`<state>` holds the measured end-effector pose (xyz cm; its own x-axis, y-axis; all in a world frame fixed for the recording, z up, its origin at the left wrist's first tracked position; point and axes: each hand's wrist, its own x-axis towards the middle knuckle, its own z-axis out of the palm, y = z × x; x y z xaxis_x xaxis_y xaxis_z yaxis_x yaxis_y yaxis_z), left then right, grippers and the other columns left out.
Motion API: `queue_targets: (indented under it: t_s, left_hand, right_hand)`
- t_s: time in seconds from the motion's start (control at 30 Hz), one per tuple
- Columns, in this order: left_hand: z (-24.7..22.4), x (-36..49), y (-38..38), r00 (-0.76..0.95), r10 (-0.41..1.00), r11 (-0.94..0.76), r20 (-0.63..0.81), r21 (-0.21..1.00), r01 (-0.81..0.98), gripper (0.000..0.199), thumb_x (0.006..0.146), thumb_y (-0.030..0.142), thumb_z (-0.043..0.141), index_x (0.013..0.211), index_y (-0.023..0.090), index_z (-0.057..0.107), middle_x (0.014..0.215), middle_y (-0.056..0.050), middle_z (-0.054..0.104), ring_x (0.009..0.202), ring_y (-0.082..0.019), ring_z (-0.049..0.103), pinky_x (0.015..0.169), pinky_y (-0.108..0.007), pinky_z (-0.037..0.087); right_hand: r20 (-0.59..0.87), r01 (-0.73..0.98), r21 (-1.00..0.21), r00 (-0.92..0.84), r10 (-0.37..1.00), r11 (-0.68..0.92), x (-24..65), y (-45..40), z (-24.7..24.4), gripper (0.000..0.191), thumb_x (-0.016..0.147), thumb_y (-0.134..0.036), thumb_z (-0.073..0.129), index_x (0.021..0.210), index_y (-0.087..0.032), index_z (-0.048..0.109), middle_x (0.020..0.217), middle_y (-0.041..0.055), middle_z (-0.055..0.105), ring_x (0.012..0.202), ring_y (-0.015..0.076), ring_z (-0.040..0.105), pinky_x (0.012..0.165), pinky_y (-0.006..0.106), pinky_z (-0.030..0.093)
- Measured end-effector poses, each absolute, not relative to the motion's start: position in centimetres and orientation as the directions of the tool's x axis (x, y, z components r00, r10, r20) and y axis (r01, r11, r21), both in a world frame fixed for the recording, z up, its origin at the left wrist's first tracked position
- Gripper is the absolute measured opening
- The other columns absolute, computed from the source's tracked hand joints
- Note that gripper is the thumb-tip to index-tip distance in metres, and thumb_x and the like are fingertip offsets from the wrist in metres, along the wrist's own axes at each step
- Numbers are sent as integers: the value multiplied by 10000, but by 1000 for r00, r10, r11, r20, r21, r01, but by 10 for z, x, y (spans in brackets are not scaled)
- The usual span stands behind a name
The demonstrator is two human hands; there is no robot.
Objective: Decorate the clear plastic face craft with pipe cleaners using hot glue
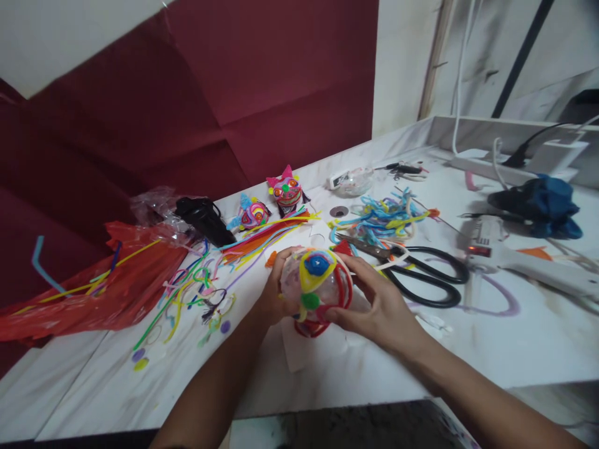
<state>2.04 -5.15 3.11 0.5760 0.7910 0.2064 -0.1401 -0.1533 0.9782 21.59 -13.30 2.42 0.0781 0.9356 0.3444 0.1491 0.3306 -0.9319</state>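
Between my two hands is a rounded, partly clear craft figure (292,284) with a yellow and blue eye, a green dot and red pipe-cleaner loops. My left hand (274,290) grips its left side, fingers curled behind it. My right hand (374,302) holds the right side, thumb pressed near the red loops at the front. The figure is just above the white table; whether it touches the table I cannot tell. Right of my right hand lie black-handled scissors (428,271). Two decorated lion-like heads, one pink (286,190) and one multicoloured (254,213), stand behind.
A glue gun (528,259) lies at right beside a dark blue bundle (538,202). Pipe cleaners (384,215) are heaped behind the scissors, with more scattered (201,280) at left. A red plastic bag (93,280) and a black object (206,218) lie far left. A power strip (505,171) sits back right.
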Motion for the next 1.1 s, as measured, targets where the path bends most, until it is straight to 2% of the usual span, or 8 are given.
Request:
queue_targets:
  t_s: [0.1,0.2,0.3,0.43,0.57,0.73,0.83,1.1]
  left_hand:
    - [35,21,-53,639,728,-212,248,968,-133,912,506,452,849,1298,272,436,1310,-94,517,1201,-330,513,985,-449,420]
    - [37,24,-55,642,718,-250,267,961,-120,961,483,400,875,1320,272,422,1378,-104,465,1260,-337,462,1026,-453,393]
    - [36,31,-58,523,812,-196,259,965,-174,1030,446,457,888,1329,291,383,1375,-103,479,1284,-333,445,1021,-447,401]
    - [32,38,-62,442,870,-103,217,958,-267,933,479,579,838,1254,239,445,1370,-131,488,1277,-329,459,1012,-423,410]
    - [29,39,-62,453,869,-107,200,969,-222,1086,376,406,924,1319,255,407,1392,-123,469,1286,-336,449,1029,-430,402]
    - [30,37,-60,410,880,-193,240,969,-152,1030,410,298,919,1308,257,417,1385,-118,466,1284,-344,446,1050,-449,380]
    - [30,37,-60,409,877,-218,252,967,-129,1050,393,258,918,1310,249,408,1374,-129,470,1276,-357,447,1046,-440,381]
    - [25,38,-57,390,881,-244,268,963,-112,991,398,237,917,1277,222,460,1336,-135,512,1246,-345,476,1030,-420,396]
  right_hand:
    - [265,86,-961,17,964,262,220,-131,21,903,599,-478,818,1387,-254,438,1391,115,521,1244,322,517,1018,487,439]
    - [239,49,-970,-20,971,240,222,-127,22,947,562,-441,848,1389,-235,434,1372,119,541,1233,331,524,1022,486,432]
    - [254,-38,-966,0,967,254,221,-124,27,890,565,-405,850,1343,-217,460,1341,121,563,1232,323,525,1019,455,442]
    - [232,-90,-967,68,970,237,216,-120,31,840,594,-414,823,1319,-212,450,1310,138,579,1246,323,512,1011,442,450]
    - [208,-155,-965,41,977,212,212,-118,30,773,637,-394,799,1310,-242,450,1308,117,589,1216,310,542,1007,439,450]
    - [172,-252,-957,-101,980,142,214,-115,32,665,663,-384,788,1259,-279,513,1252,88,635,1138,317,600,948,463,490]
    - [154,-248,-962,-129,980,118,218,-109,32,663,661,-384,795,1254,-269,522,1227,91,646,1119,329,607,939,474,495]
    - [160,-150,-977,-60,985,150,220,-101,27,681,612,-380,824,1221,-212,568,1113,100,688,1035,317,638,881,452,520]
